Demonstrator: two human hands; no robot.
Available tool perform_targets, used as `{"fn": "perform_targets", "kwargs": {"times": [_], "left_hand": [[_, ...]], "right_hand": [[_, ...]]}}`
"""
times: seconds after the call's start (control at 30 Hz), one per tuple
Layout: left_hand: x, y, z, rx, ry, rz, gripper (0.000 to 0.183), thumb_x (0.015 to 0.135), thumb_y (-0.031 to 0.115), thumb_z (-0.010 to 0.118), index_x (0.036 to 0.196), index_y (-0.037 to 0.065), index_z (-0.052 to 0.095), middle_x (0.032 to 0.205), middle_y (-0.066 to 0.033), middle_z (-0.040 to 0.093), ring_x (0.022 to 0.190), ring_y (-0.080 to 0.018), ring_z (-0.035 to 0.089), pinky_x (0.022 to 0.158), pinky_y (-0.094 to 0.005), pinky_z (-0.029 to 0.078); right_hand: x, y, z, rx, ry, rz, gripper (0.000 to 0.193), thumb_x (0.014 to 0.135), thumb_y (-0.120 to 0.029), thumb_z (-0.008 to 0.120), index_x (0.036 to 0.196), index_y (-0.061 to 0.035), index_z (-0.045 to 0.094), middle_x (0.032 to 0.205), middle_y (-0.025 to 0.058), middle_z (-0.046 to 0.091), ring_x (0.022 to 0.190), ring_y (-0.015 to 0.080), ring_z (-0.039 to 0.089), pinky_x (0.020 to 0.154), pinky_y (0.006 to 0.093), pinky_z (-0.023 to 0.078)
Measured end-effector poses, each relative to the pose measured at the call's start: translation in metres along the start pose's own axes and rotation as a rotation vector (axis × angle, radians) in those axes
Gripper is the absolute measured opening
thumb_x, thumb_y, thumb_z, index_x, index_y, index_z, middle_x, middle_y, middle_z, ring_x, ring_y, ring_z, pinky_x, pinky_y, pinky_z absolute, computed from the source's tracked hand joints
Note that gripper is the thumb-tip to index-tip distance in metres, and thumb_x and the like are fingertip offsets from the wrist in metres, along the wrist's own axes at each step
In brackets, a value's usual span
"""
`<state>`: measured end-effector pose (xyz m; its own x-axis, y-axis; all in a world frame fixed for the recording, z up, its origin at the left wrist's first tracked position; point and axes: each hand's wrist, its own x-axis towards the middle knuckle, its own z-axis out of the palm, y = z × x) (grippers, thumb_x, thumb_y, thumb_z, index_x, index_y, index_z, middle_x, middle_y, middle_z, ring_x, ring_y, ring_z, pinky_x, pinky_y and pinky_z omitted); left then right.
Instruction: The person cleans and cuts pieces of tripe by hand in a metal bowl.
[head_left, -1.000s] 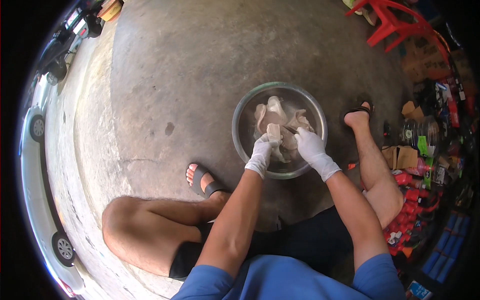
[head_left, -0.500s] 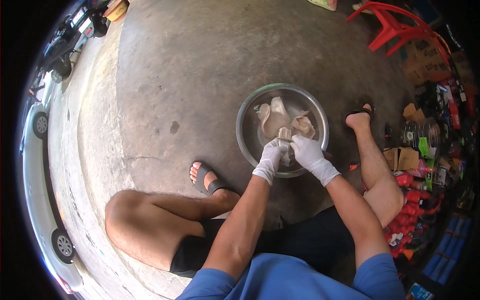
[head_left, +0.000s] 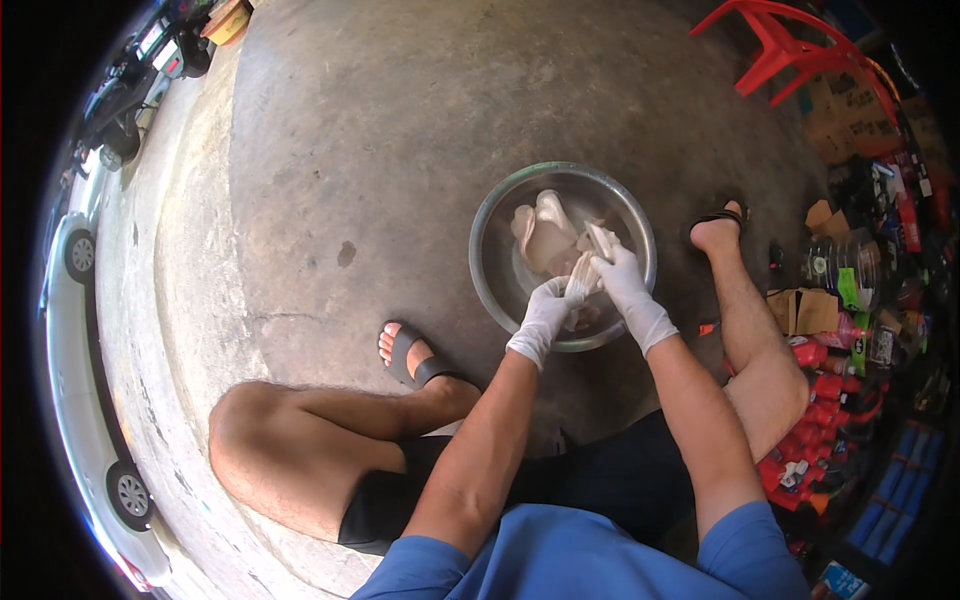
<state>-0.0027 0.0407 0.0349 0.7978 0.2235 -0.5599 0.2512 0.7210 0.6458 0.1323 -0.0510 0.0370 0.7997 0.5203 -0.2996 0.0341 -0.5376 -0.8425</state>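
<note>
White gloves cover both my hands, which are over a round metal basin point(head_left: 478, 272) on the floor. My left hand point(head_left: 546, 310) is closed on a pale, ribbed piece that looks like an oyster mushroom point(head_left: 581, 274). Just right of it, my right hand point(head_left: 624, 285) has its fingers pressed together. A slim pale piece point(head_left: 600, 238) sticks up past those fingers; whether it joins the mushroom I cannot tell. Behind my hands, larger whitish mushroom pieces point(head_left: 545, 240) lie in the basin, seemingly in water. Smaller scraps near the front wall are partly hidden by my gloves.
My sandalled feet flank the basin, the left foot point(head_left: 410, 355) and the right foot point(head_left: 718, 228). Right of me are bottles point(head_left: 840, 270), opened cardboard point(head_left: 803, 311) and red items. A red plastic chair point(head_left: 775, 50) stands far right. A white car point(head_left: 75, 380) is at left.
My right hand has risen slightly away from the left, and a slim pale piece now shows above its fingers. The ribbed mushroom in my left hand has tilted. The basin appears unmoved.
</note>
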Motion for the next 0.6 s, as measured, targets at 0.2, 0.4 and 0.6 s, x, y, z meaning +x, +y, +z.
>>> {"fn": "perform_targets", "kwargs": {"times": [0.2,0.4,0.6], "left_hand": [[0.008,-0.01,-0.013,0.029,-0.042,0.068,0.029,0.086,0.006,0.061,0.114,-0.001,0.061,0.083,-0.006,0.066,0.057,-0.0117,0.058,0.05,-0.0251,0.047],[0.009,-0.011,-0.009,-0.043,0.087,0.089,0.032,0.086,0.008,0.062,0.117,0.001,0.061,0.083,-0.0006,0.064,0.064,-0.0096,0.057,0.056,-0.024,0.047],[0.008,-0.012,-0.013,-0.034,0.02,0.041,0.016,0.084,0.005,0.062,0.099,0.0,0.062,0.076,-0.0047,0.062,0.06,-0.012,0.057,0.051,-0.027,0.048]], "right_hand": [[-0.002,-0.025,-0.009,0.081,-0.022,0.159,0.026,0.087,-0.007,0.058,0.112,0.0005,0.061,0.085,0.0098,0.066,0.067,0.018,0.062,0.058,0.0322,0.049],[-0.024,-0.015,-0.016,-0.565,0.079,-0.313,0.023,0.089,-0.017,0.055,0.105,-0.0002,0.059,0.093,0.0233,0.064,0.088,0.0416,0.061,0.078,0.0472,0.049],[-0.056,-0.038,-0.009,-0.793,-0.102,-0.539,0.012,0.088,-0.02,0.054,0.088,-0.0077,0.056,0.081,0.0144,0.062,0.076,0.036,0.063,0.067,0.0483,0.048]]}}
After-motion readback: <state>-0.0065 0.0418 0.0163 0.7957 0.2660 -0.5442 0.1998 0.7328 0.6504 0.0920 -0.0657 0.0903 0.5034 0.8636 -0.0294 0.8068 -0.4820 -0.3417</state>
